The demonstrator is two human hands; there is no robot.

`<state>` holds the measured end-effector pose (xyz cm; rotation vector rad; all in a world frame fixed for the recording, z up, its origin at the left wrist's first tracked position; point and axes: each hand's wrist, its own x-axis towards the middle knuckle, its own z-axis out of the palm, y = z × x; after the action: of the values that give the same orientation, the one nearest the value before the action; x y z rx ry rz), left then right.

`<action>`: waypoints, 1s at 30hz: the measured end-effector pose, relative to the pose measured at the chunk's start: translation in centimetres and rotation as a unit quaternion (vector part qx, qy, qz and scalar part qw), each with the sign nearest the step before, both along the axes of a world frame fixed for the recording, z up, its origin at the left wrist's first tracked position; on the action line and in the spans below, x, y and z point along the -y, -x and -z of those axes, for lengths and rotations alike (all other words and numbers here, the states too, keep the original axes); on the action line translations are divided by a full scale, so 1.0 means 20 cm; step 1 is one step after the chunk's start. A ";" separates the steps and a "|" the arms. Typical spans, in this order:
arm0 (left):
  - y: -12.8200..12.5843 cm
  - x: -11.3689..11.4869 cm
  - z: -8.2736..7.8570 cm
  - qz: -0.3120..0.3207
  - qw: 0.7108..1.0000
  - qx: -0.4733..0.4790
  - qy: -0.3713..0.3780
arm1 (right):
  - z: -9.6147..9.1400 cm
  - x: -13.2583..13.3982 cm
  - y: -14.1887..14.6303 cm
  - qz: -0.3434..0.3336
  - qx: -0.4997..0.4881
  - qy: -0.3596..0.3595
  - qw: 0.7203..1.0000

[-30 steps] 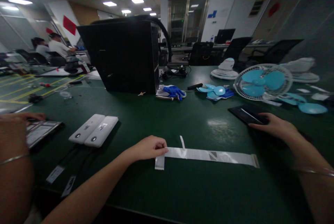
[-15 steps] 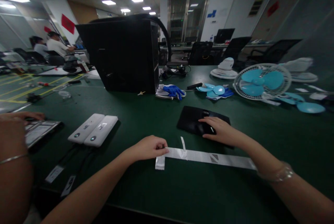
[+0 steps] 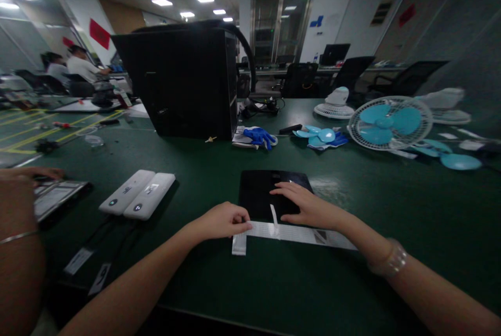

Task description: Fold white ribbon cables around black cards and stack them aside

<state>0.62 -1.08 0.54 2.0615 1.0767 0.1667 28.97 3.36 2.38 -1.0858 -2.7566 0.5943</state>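
Note:
My left hand [image 3: 227,219] pinches the left end of a long whitish strip [image 3: 297,234] that lies flat on the green table. A short piece of the strip [image 3: 239,245] hangs down below my fingers, and a narrow tab [image 3: 273,214] sticks up from its middle. Just beyond it lies a flat, glossy black panel [image 3: 254,190], whose exact kind I cannot tell. Over the panel's right part my right hand [image 3: 309,205] is spread, fingers apart, seemingly touching its surface. My right forearm covers the far end of the strip.
Two white power banks [image 3: 151,195] with cables lie left. Another person's hand [image 3: 43,172] is on a device at the far left. A large black case [image 3: 176,85] stands behind, with blue-white gloves [image 3: 256,138], fan blades [image 3: 319,134] and a fan [image 3: 385,122] to its right.
The black panel has slid left, closer behind the strip, and my right hand has moved left with it. My left hand keeps its pinch on the strip's end.

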 end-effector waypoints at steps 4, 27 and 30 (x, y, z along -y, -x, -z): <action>0.00 0.00 0.02 0.002 1.000 0.011 0.000 | 0.01 0.01 0.03 -0.007 -0.002 0.019 1.000; 0.01 -0.02 -0.01 -0.149 0.987 0.011 -0.067 | 0.04 0.07 -0.02 -0.097 0.035 -0.190 0.976; 0.00 -0.01 -0.02 -0.139 0.984 -0.040 -0.099 | 0.04 0.07 -0.01 -0.094 0.051 -0.202 0.974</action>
<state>0.65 -0.92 0.98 2.0978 1.4481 0.3457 29.14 1.96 1.50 -0.7888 -2.9046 -0.0158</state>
